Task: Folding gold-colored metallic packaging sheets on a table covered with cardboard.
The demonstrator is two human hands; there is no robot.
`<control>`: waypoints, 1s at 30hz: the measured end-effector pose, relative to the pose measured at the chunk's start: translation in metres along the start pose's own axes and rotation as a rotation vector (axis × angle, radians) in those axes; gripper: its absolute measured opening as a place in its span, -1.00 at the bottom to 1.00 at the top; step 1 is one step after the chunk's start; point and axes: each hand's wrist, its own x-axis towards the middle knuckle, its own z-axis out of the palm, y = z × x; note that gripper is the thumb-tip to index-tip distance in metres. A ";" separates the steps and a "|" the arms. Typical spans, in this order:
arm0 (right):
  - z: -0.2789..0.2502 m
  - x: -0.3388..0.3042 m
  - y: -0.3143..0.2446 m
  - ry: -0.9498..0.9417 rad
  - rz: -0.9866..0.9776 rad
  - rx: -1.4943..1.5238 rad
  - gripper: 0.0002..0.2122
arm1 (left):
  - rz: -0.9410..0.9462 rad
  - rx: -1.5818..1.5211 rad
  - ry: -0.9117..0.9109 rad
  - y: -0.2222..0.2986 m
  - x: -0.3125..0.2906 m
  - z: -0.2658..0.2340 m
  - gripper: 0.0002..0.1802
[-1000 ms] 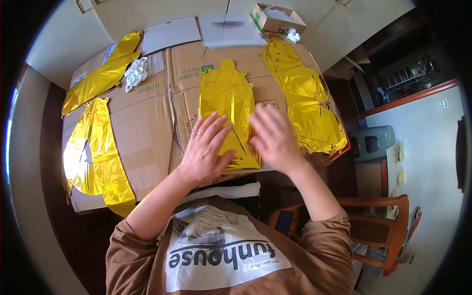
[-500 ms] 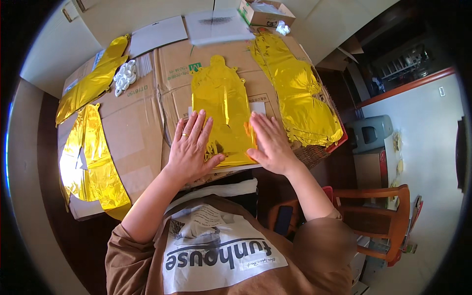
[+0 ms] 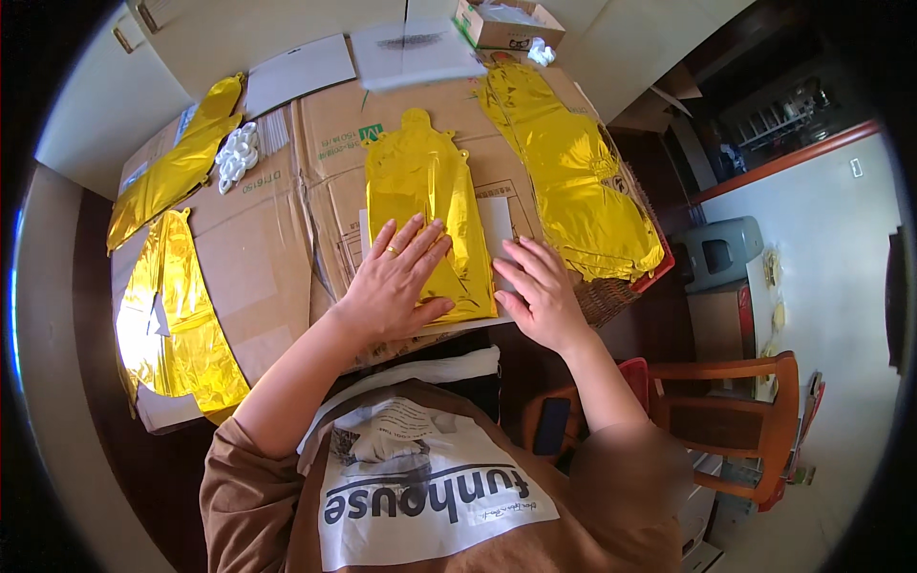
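A flat gold foil balloon [image 3: 411, 172], narrowing to a rounded tab at its far end, lies in front of me on a cardboard-covered table [image 3: 258, 220]. My left hand [image 3: 396, 277] rests on its near half with the fingers spread and the palm down. Just off the balloon's right edge is my right hand [image 3: 540, 291], fingers loosely apart and slightly bent, with nothing in it. A white sheet [image 3: 498, 216] shows from under the balloon beside that hand. Small creases mark the foil near its lower right corner.
More gold foil pieces lie at right [image 3: 573, 181], far left [image 3: 177, 181] and near left [image 3: 181, 306]. White ribbon-like coils [image 3: 238, 156] sit at left. An open carton [image 3: 506, 24] stands at the back, a wicker basket [image 3: 607, 299] at the right edge, a wooden chair [image 3: 726, 368] beyond.
My left hand has slid right, further onto the balloon. My right hand has moved right and slightly down, off the balloon's edge, and its fingers have bent a little.
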 end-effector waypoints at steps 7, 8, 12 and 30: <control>-0.002 0.003 -0.008 0.095 0.082 0.124 -0.78 | 0.031 -0.102 0.157 -0.002 -0.004 0.000 -0.13; -0.006 0.006 -0.011 0.075 0.216 0.245 -0.82 | 0.012 -0.107 0.171 -0.003 -0.007 -0.003 -0.13; -0.020 0.021 -0.001 -0.002 0.530 0.591 -0.90 | -0.060 -0.104 0.191 -0.002 -0.024 -0.010 -0.12; -0.005 0.137 0.043 -0.710 0.869 0.867 -0.78 | -0.024 -0.007 0.093 0.022 -0.008 0.004 -0.07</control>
